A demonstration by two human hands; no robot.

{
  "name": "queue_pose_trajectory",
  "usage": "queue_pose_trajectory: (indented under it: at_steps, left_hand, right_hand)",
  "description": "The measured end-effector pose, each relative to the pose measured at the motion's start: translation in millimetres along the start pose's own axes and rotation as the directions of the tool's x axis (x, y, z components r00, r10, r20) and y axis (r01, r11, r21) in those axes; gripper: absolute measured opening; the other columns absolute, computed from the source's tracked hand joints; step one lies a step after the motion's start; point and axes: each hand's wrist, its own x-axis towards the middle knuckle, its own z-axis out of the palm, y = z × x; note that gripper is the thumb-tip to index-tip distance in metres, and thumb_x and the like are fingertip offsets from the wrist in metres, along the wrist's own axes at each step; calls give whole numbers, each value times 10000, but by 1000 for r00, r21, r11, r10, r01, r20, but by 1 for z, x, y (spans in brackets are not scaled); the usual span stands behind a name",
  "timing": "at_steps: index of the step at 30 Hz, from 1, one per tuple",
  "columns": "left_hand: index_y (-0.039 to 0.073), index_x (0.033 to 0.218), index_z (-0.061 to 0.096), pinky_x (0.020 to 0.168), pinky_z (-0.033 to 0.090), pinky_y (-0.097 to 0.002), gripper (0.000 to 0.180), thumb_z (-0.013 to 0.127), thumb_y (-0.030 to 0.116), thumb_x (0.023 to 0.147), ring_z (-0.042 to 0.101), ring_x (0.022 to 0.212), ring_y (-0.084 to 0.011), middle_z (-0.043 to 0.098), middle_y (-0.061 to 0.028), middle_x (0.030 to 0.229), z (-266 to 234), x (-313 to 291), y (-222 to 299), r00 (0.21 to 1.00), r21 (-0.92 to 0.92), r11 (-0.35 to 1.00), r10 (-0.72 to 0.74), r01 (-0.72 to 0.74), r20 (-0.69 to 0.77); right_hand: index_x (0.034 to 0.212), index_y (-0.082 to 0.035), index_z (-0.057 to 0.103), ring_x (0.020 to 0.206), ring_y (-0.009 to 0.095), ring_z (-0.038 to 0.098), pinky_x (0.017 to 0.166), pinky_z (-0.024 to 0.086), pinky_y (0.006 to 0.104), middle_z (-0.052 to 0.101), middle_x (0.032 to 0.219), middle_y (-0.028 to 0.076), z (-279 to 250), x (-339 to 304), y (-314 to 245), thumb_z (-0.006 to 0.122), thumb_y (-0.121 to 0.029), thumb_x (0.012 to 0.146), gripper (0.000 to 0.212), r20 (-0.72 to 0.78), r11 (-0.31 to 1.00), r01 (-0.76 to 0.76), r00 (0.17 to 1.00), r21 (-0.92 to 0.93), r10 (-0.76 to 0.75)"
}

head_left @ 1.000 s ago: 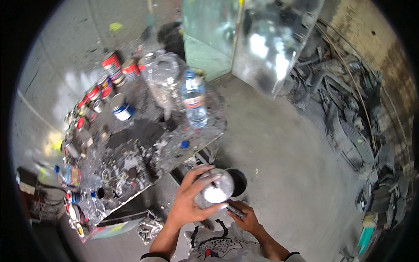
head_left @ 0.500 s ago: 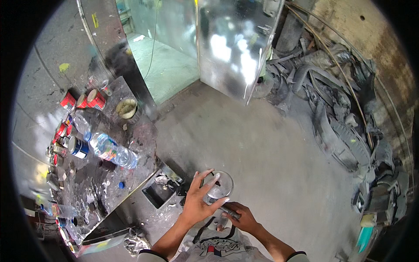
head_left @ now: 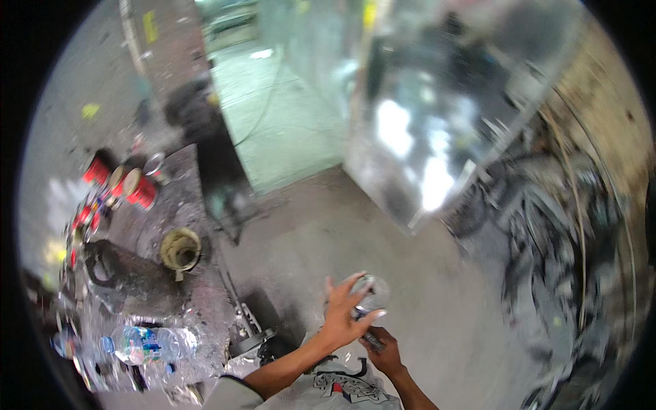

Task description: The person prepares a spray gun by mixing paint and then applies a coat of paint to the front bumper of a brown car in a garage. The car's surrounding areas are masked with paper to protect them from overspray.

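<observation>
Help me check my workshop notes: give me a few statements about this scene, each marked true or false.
1. The left hand has its fingers on a round pale container. True.
2. The right hand holds a red can. False: the right hand grips a dark grey handle.
3. The red cans are on the table at left. True.
4. The plastic bottle has a green cap. False: the plastic bottle has a blue one.
5. The dark jug is on the floor. False: the dark jug is on the table.
</observation>
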Motion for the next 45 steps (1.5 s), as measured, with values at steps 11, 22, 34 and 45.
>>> queue_pose_trajectory:
  at_steps: [11, 22, 34, 45]
  left_hand:
    - [97, 1452, 450, 1132, 65, -689, 695, 651, 459, 895, 310, 1433, -369, 336, -171, 1549, 14, 277, -133, 963, 49, 994, -87, 102, -256]
    - [67, 1167, 649, 1008, 435, -468, 485, 692, 431, 849, 572, 1125, -332, 627, -131, 1178, -93, 606, -269, 955, 334, 930, -53, 153, -290]
    - [146, 997, 702, 1048, 355, -626, 211, 704, 260, 819, 600, 1073, -238, 666, -19, 1063, -222, 843, -490, 730, 271, 807, -262, 525, -632]
    - [133, 1350, 545, 1135, 160, -663, 561, 652, 443, 896, 312, 1433, -344, 380, -116, 1530, -542, 995, -550, 634, 315, 662, -315, 680, -707]
  right_hand:
    - [1037, 60, 618, 949, 206, 612, 819, 484, 331, 658, 1045, 119, -13, 313, 84, 662, -20, 905, 161, 41, 945, -191, 982, 266, 187]
    - [1003, 20, 651, 872, 343, 645, 784, 495, 394, 681, 972, 171, -10, 709, 88, 692, -84, 870, 173, 281, 919, 393, 878, 41, -388]
    - [959, 72, 639, 616, 269, 603, 601, 483, 359, 649, 742, 183, 125, 1056, 88, 711, -110, 865, 216, 418, 950, 282, 853, 133, -312]
    - [1061, 28, 660, 752, 291, 700, 670, 530, 359, 697, 898, 187, 281, 1326, -104, 727, -146, 870, 267, 638, 957, 143, 719, 253, -276]
